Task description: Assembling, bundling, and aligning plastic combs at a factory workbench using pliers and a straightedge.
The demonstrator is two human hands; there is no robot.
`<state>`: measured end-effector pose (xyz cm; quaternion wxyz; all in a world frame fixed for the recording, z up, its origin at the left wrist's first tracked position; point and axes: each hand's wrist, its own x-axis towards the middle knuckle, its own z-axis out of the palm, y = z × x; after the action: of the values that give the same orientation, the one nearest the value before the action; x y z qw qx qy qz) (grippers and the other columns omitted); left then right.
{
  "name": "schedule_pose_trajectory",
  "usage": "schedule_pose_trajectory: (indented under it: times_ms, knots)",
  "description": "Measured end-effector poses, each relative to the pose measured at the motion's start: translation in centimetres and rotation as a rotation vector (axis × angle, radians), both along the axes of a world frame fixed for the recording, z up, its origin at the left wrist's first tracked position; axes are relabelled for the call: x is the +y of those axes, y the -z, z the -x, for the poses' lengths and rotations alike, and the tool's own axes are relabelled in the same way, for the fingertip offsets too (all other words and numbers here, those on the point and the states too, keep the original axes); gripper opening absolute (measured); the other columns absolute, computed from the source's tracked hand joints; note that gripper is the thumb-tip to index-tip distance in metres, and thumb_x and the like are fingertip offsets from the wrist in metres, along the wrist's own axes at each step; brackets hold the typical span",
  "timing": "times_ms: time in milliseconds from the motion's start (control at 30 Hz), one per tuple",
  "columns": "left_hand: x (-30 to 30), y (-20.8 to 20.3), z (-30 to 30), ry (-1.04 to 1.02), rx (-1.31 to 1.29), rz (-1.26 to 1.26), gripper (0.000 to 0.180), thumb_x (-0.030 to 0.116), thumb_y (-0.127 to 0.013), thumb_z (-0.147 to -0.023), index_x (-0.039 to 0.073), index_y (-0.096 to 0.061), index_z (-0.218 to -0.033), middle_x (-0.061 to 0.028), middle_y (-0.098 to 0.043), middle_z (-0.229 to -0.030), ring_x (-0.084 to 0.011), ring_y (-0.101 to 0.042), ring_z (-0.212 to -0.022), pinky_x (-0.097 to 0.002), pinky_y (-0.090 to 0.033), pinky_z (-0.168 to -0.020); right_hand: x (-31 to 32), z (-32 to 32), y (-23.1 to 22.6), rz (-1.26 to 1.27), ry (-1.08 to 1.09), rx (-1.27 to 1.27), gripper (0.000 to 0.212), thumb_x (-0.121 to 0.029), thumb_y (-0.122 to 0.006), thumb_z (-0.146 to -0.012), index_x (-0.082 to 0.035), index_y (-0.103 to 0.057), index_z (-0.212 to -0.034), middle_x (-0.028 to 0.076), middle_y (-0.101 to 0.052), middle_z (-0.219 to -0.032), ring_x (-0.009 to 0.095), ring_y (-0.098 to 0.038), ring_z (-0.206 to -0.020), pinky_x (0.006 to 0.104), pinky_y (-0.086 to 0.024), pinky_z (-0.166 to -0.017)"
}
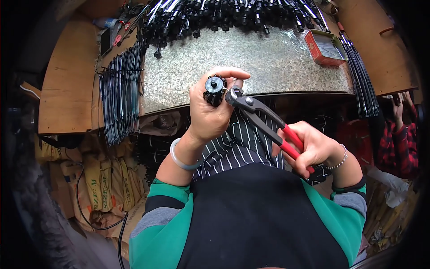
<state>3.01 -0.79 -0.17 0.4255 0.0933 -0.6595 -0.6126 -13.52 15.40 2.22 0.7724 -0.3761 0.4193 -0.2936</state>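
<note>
My left hand [212,101] is wrapped round a folded umbrella frame, seen end-on. Its round grey metal cap [216,84] has a black stud in the middle, with black rib ends packed about it. In my right hand [309,148] are end-cutting pincers [264,116] with red grips and a dark head. The jaws touch the frame's right side, beside my left thumb and fingertips. What exactly lies between the jaws is too small to make out.
A speckled worktop [277,62] lies beyond my hands. Many black and silver umbrella frames [215,15] are heaped at its back. Thin black ribs [118,94] hang over the left edge, dark rods [360,76] over the right. A red tin [324,48] holds thin pieces. Another person's checked sleeve [398,148] shows far right.
</note>
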Motion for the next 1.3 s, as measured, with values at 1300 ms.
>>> schedule_pose_trajectory:
  times_ms: [1300]
  knots:
    - [-1.2,-0.7,0.3,0.04,-0.145,0.003,0.027,0.0,-0.052,-0.085,-0.005,-0.054,-0.111,0.0032,-0.05,-0.064,-0.0002,-0.041,-0.053,-0.0161,-0.032,-0.047,-1.2,3.1,-1.6,0.752,0.241,1.249,0.03,-0.029,-0.056,-0.086,0.001,-0.05,-0.089,0.017,-0.051,-0.074,0.034,-0.053,-0.068,0.0365,-0.042,-0.062]
